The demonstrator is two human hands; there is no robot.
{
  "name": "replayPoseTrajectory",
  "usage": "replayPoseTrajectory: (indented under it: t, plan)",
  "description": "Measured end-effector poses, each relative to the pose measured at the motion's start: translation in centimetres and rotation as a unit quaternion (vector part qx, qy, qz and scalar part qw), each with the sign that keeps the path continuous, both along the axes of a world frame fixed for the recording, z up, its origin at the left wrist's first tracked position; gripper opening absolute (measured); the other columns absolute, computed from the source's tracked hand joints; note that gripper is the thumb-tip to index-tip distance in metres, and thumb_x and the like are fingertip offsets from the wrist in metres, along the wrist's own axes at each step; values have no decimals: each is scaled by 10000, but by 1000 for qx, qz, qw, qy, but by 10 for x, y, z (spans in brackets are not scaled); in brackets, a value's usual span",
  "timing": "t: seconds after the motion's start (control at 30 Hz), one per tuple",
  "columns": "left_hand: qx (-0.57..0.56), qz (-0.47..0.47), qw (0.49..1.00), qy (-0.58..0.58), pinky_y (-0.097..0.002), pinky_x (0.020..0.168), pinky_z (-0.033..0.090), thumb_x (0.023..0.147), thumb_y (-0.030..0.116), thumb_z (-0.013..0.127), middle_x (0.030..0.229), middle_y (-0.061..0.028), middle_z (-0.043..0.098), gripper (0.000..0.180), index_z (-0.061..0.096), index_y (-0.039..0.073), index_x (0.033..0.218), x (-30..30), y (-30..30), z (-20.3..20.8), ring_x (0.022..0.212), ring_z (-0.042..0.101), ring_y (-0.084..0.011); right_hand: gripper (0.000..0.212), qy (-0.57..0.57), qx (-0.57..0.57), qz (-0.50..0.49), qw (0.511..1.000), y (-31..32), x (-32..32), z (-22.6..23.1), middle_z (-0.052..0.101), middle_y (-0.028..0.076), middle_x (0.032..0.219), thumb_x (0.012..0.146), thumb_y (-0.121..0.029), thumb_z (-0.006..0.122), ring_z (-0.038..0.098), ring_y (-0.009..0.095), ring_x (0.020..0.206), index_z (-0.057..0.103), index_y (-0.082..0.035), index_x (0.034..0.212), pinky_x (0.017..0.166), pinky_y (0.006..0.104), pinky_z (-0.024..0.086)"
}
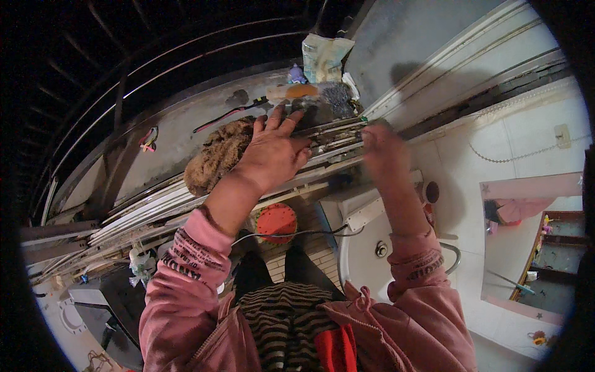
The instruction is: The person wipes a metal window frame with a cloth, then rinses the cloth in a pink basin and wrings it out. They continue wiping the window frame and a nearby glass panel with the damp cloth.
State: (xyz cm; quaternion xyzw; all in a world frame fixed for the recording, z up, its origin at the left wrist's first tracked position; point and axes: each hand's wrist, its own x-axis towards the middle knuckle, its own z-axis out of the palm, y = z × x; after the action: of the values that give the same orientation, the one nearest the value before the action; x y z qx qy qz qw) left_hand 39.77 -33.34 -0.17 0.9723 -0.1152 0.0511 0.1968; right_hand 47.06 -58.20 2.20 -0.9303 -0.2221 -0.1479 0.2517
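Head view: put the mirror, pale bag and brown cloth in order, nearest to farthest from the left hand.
1. Brown cloth: immediately left of the left hand.
2. Pale bag: beyond the fingertips, up and to the right.
3. Mirror: farthest, at the picture's far right.

Rnd red thing (pixel 276 223) nr wht basin (pixel 364 263), pink-framed mirror (pixel 508 254) far R.

Left hand (pixel 271 149) by brown cloth (pixel 214 158), right hand (pixel 385 152) at window track (pixel 338 137)
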Motion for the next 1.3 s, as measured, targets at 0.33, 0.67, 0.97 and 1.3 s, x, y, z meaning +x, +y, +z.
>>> replayPoseTrajectory:
  t: [0.33,0.67,0.97,1.3]
  plan:
    - [-16,0,1000,-13,-662,1181,277,988,327,538,1648,-152,357,369,759,193,1252,2,-17,-6,1514,272,-484,110,110,69,33,991,13,-15,-10,733,163,952,966,-155,653,706,401,897,700,-100,1049,772,491,558]
    - [-16,14,999,-40,-623,1177,302,951,277,624,1587,-148,441,298,777,187,1190,-26,-5,8,1470,368,-457,181,53,75,37,995,-15,-43,10,714,150,994,941,-77,670,691,389,949,701,-105,1117,807,452,555]
    - [-4,38,996,-84,-572,1160,333,921,210,694,1485,-137,533,438,668,159,1356,-46,-13,2,1405,458,-375,202,219,168,-31,961,-15,-61,6,717,115,923,999,-105,629,695,253,748,692,-90,1190,698,376,561]
    - [23,230,973,-15,-541,1028,446,920,238,703,1330,-148,630,414,673,118,1315,-83,80,7,1265,550,-403,281,359,375,-37,854,-17,-94,-21,684,56,915,1031,-99,606,644,111,744,673,-73,1303,609,279,562]
